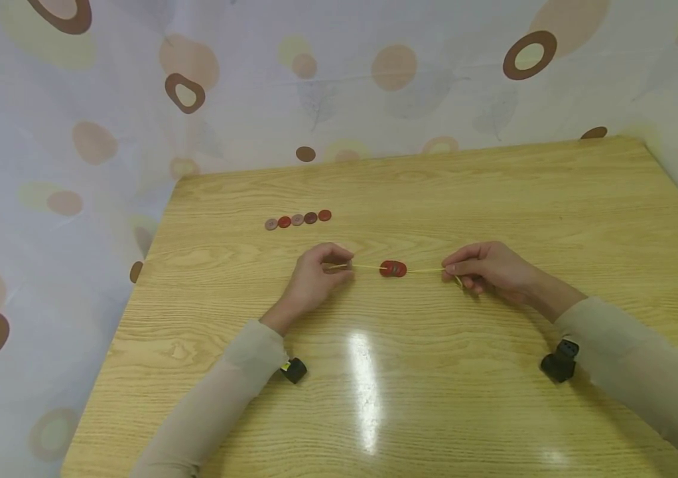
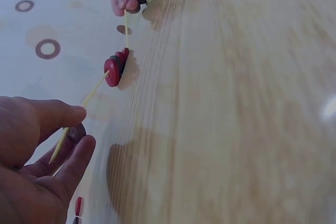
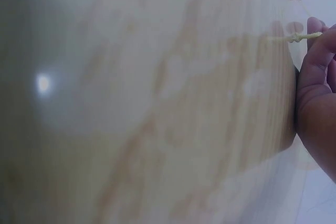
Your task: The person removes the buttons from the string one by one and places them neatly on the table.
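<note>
A yellow string point(image 1: 365, 267) runs nearly level between the two hands. Threaded on its middle is a short stack of red and dark buttons point(image 1: 393, 268), low over the tabletop. The left hand point(image 1: 314, 275) pinches a dark button point(image 2: 77, 132) between thumb and fingertips, and the string's free end passes by that button into the palm side. At the other end, the right hand point(image 1: 491, 269) pinches the string between thumb and index finger. A knotted tail point(image 3: 297, 38) of the string hangs out below the right fingers.
A row of several red, pinkish and dark buttons point(image 1: 298, 219) lies on the wooden table point(image 1: 434, 398), beyond the left hand. Patterned cloth point(image 1: 339, 79) hangs along the table's back and left edges. A black wrist camera point(image 1: 560, 362) shows under the right sleeve.
</note>
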Demonstrator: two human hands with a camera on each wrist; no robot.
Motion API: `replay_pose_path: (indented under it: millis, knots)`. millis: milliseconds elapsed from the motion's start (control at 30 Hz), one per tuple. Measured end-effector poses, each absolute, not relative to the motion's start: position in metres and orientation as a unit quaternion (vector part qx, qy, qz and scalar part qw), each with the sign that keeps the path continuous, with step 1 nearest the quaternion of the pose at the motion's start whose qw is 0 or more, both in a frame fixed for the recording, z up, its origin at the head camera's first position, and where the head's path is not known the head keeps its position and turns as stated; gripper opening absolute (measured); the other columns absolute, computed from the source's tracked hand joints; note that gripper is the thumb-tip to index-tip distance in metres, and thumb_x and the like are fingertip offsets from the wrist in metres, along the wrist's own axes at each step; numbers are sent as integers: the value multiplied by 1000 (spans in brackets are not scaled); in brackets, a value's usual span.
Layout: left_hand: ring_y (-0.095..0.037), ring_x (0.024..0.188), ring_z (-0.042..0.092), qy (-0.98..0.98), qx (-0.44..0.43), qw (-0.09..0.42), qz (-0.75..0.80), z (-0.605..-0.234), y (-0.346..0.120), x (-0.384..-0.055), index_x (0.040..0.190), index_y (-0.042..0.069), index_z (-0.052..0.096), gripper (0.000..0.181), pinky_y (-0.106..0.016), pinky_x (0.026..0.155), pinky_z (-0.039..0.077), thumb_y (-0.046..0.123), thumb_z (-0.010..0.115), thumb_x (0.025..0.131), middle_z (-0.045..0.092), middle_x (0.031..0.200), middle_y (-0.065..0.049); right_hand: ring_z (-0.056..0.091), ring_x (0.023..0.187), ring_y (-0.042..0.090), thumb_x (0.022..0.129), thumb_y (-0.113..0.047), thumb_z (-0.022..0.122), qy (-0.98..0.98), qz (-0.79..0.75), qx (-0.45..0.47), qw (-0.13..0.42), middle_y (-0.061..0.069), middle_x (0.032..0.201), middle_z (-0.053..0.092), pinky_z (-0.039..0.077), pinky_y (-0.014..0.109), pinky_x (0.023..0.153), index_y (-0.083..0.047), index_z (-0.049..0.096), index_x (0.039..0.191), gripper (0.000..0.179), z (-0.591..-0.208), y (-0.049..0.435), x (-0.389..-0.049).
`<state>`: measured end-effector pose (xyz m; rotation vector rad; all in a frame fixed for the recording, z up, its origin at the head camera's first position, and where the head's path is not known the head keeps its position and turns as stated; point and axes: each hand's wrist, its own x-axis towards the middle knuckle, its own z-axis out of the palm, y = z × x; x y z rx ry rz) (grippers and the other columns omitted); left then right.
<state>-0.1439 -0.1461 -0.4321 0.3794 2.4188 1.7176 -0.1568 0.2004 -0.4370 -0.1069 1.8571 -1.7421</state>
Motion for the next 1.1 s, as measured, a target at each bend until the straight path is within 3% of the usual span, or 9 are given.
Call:
replay_pose_path:
  millis: [1100]
  knots:
    - [-31,105,66,793,100,75,596,-431,-158,-142,114,-7,65,30,-31,88,56,-13,72,85,65,115,-20,54,62,8,100,-9,63,705,-646,-58,288,9,99,75,49,20,54,8,65,119,26,-434,201,-154]
